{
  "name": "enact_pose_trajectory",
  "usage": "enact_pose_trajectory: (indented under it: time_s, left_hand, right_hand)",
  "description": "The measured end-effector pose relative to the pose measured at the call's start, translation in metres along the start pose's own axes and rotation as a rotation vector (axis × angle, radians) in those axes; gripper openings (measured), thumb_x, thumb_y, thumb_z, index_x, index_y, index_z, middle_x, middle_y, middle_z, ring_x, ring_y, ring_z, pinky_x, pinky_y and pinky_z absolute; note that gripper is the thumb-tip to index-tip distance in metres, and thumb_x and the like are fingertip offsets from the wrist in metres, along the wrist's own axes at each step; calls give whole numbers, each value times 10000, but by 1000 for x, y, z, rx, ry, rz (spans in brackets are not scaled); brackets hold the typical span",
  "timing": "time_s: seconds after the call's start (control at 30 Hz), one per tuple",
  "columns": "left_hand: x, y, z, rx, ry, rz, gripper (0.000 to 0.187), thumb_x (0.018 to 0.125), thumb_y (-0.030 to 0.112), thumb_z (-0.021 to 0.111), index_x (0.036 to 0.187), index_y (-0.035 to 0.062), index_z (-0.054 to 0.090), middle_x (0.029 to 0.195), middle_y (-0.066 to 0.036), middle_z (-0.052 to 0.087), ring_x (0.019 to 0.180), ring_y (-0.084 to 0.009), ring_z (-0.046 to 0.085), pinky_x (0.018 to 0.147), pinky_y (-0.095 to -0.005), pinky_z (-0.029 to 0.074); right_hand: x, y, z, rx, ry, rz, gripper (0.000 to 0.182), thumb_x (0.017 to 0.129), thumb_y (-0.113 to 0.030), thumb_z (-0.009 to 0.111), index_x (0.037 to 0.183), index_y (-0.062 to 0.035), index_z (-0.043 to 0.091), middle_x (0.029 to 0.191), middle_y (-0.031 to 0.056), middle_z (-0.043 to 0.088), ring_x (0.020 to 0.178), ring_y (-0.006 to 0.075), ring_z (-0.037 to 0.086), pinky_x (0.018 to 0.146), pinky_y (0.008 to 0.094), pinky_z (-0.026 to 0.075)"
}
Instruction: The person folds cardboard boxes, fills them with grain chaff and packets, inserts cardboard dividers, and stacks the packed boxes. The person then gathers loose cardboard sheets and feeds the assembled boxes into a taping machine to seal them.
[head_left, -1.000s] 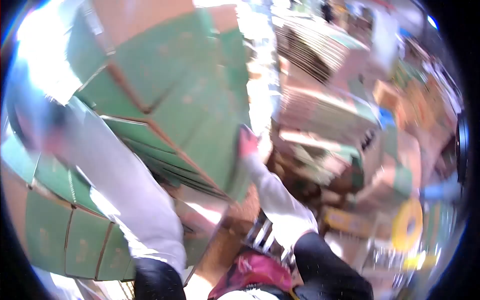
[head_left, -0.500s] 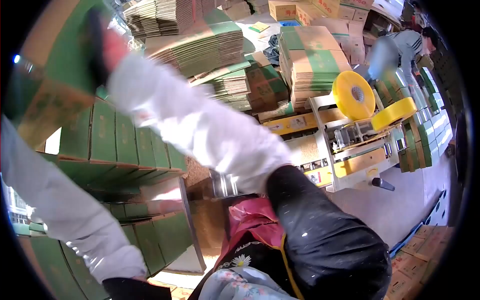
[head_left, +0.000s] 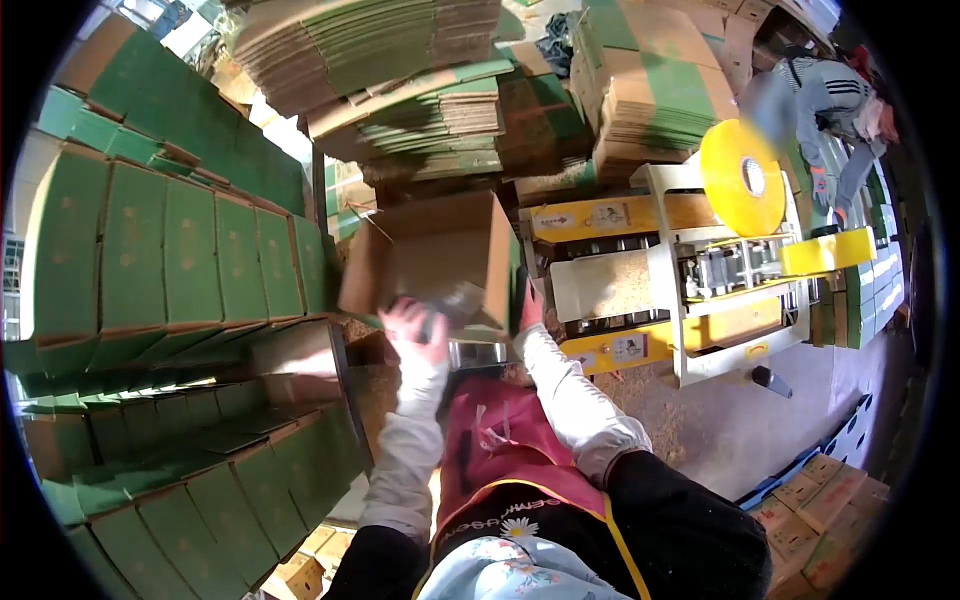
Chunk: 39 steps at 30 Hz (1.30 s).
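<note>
An open-topped cardboard box [head_left: 440, 245] stands in front of me, its brown inside showing. My left hand [head_left: 414, 328] is on the near side of the box, its fingers bent over the edge and slightly blurred. On the box's right side is my right hand [head_left: 530, 303], with the fingers partly hidden and the box between both hands. Just right of the box is a taping machine [head_left: 670, 290] with yellow side belts and a large roll of yellow tape [head_left: 742, 178].
Green boxes [head_left: 190, 250] stand in rows at the left. Flattened cartons [head_left: 370, 50] are stacked behind the box, with another stack [head_left: 660, 90] further right. A co-worker [head_left: 835, 100] bends over green boxes at the upper right. Brown cartons [head_left: 825, 510] lie at the lower right.
Both arms have come from the left to the middle. The open box is now between my hands in front of me, and the view has shifted.
</note>
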<state>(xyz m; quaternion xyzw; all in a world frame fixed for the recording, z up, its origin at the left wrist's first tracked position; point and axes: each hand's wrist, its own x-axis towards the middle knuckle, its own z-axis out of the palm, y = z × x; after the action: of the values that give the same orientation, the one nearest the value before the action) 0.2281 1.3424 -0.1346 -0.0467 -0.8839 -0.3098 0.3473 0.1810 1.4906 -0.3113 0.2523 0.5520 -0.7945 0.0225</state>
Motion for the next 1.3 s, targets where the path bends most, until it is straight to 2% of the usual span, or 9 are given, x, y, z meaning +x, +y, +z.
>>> enact_pose_trajectory:
  time_s: [0.13, 0.27, 0.37, 0.53, 0.77, 0.9, 1.1, 1.13, 1.3]
  left_hand:
    - [-63, 36, 21, 22, -597, 20, 245, 565, 175, 642, 774, 73, 565, 894, -88, 531, 955, -293, 455, 835, -440, 348]
    - [-62, -8, -37, -5, -414, -65, 431, 623, 225, 657, 1002, 57, 540, 1068, -147, 506, 1003, -299, 463, 887, -453, 338]
    - [-55, -74, -72, 83, -531, -660, 559, 676, 204, 675, 1142, 19, 428, 1078, -178, 493, 1003, -330, 464, 876, -368, 376]
    - [-40, -74, -14, 351, -1398, 22, 697, 617, 461, 644, 1190, 130, 425, 1220, -160, 395, 1128, -267, 380, 967, -393, 268]
    - [-70, -140, 52, 116, -571, -575, 1081, 428, 223, 771, 1279, 9, 139, 1236, -210, 326, 1185, -334, 265, 1002, -399, 212]
    - [-71, -80, 80, -626, -449, -926, 933, 531, 241, 772, 1256, 21, 228, 1251, -101, 359, 1126, -201, 373, 954, -325, 311]
    - [-37, -60, 52, -328, -842, -676, 859, 577, 338, 712, 1271, 86, 272, 1243, -237, 311, 1164, -371, 298, 983, -435, 238]
    - [-30, -85, 20, 357, -585, -258, 807, 629, 394, 668, 1255, 47, 295, 1215, -228, 352, 1095, -362, 370, 938, -411, 317]
    - [174, -72, -276, 595, 422, -3, 630, 679, 313, 636, 1184, 42, 376, 1029, -189, 440, 889, -321, 441, 767, -372, 365]
  right_hand:
    - [4, -4, -53, -265, 34, 160, 396, 882, -268, 379, 1140, 25, 446, 1050, 151, 534, 958, 202, 514, 821, 296, 404]
    - [-38, -36, -92, -590, 28, -194, 411, 889, -301, 340, 1111, 21, 469, 1016, 160, 543, 970, 220, 513, 839, 327, 402]
    - [-89, -148, 10, -1402, -339, -50, 535, 816, -324, 433, 1276, -98, 279, 1185, 255, 373, 1059, 355, 441, 894, 366, 372]
    - [-63, -105, 57, -1702, -629, -98, 555, 808, -399, 412, 1236, -64, 301, 1171, 215, 395, 979, 332, 489, 838, 402, 397]
    - [-1, -133, 127, -1497, -456, -1250, 535, 664, -362, 569, 1092, -53, 484, 1154, 170, 448, 1077, 324, 409, 952, 425, 277]
    - [-33, -58, 32, -1510, -762, -919, 505, 676, -344, 544, 1090, -63, 484, 1171, 151, 442, 1111, 328, 380, 989, 459, 217]
    - [-51, -159, 73, -1120, -408, -846, 503, 615, -149, 538, 1097, -22, 479, 1153, 168, 448, 1120, 337, 367, 975, 445, 245]
    - [-56, -171, 103, -962, -440, -796, 469, 673, -152, 554, 1123, -49, 469, 1188, 161, 419, 1143, 346, 333, 972, 438, 248]
    - [-139, -252, 320, 116, -917, -585, 451, 793, -222, 520, 1189, -33, 415, 1211, 167, 428, 1127, 270, 406, 951, 326, 299]
